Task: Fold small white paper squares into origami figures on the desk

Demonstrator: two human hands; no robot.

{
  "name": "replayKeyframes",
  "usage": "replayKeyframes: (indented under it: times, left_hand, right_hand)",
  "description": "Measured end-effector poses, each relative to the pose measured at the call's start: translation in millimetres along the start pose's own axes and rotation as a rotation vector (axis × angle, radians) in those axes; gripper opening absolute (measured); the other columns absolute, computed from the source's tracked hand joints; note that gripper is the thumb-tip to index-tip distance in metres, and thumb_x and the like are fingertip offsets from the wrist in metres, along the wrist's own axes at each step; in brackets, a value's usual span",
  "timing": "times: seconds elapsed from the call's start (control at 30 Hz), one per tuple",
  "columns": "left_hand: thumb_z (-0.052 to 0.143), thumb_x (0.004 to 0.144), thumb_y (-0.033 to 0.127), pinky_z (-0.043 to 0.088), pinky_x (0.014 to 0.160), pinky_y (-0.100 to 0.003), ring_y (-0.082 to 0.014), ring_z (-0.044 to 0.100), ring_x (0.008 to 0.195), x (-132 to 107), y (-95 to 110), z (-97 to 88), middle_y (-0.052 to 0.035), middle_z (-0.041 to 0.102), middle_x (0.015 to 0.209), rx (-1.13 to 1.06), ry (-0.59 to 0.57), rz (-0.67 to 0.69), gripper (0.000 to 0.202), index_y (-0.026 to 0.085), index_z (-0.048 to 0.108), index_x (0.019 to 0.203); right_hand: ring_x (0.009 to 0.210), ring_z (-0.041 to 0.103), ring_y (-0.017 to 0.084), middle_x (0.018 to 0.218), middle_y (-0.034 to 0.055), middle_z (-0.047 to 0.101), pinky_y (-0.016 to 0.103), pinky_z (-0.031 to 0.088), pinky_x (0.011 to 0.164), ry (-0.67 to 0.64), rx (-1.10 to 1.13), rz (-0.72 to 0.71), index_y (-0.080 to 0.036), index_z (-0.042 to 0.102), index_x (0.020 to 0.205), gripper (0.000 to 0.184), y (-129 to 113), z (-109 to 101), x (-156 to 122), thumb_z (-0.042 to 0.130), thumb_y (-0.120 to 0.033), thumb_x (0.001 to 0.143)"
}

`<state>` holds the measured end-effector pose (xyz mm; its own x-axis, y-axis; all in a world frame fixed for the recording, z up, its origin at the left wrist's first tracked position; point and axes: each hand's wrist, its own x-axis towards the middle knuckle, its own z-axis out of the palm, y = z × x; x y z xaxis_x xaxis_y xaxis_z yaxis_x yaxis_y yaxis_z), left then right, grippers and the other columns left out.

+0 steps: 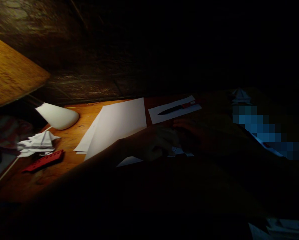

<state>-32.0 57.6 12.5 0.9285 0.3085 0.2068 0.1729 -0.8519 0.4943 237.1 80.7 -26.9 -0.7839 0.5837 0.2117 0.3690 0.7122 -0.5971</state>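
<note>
My left hand (161,141) reaches in across the table with its fingers bent down onto a small piece of folded paper (180,152). Only the paper's lower edge shows below the fingers. Close beside it on the right, my right hand (193,130) lies in deep shadow, its fingers pointing left towards the left hand. How its fingers close, and whether they grip the paper, is too dark to make out. Just behind the hands, a knife (173,109) with a dark blade and red handle rests on a strip of white paper (155,116).
White sheets (121,120) lie left of the hands. Further left are a crumpled folded paper (40,143), a red knife sheath-like piece (44,161) and a lamp (58,116). On the right stand another folded paper (241,96) and a glowing blurred screen (260,128). Papers (286,228) show lower right.
</note>
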Motion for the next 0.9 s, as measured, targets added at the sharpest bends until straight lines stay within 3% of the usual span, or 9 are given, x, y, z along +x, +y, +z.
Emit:
replayKeyframes:
  times: [0.13,0.4,0.63,0.9]
  left_hand:
    - [0.055,0.075,-0.001,0.055,0.102,-0.046,-0.0246,0.065,0.117,0,3,0.1,-0.0087,0.073,0.121,0.029,0.014,0.026,0.039,0.022,0.075,0.100]
    - [0.056,0.078,0.003,0.058,0.097,-0.047,-0.0244,0.068,0.113,0,4,3.9,-0.0087,0.075,0.118,0.091,0.112,0.077,0.035,0.022,0.074,0.100]
    - [0.061,0.075,0.002,0.055,0.105,-0.048,-0.0243,0.068,0.117,-1,1,5.1,-0.0069,0.075,0.120,0.080,0.048,0.079,0.035,0.023,0.075,0.099]
    - [0.058,0.082,0.004,0.054,0.107,-0.044,-0.0224,0.065,0.124,-3,1,6.2,-0.0065,0.073,0.124,0.075,0.019,0.015,0.030,0.024,0.076,0.096]
  right_hand:
    - [0.141,0.045,0.031,0.154,0.0144,0.049,0.055,0.040,0.115,0.024,-0.022,-0.015,-0.020,0.045,0.148,0.069,-10,-2,-2,0.072,-0.036,0.086]
    - [0.139,0.047,0.031,0.153,0.0141,0.050,0.058,0.040,0.113,0.030,-0.022,0.002,-0.023,0.046,0.148,0.068,-11,0,-2,0.072,-0.036,0.086]
    - [0.141,0.046,0.033,0.155,0.0135,0.047,0.060,0.040,0.113,0.089,-0.033,-0.069,-0.027,0.044,0.148,0.068,4,12,-6,0.072,-0.037,0.087]
    - [0.140,0.048,0.032,0.155,0.0112,0.047,0.060,0.043,0.112,0.107,-0.054,-0.038,-0.032,0.043,0.147,0.062,3,16,-9,0.068,-0.034,0.091]
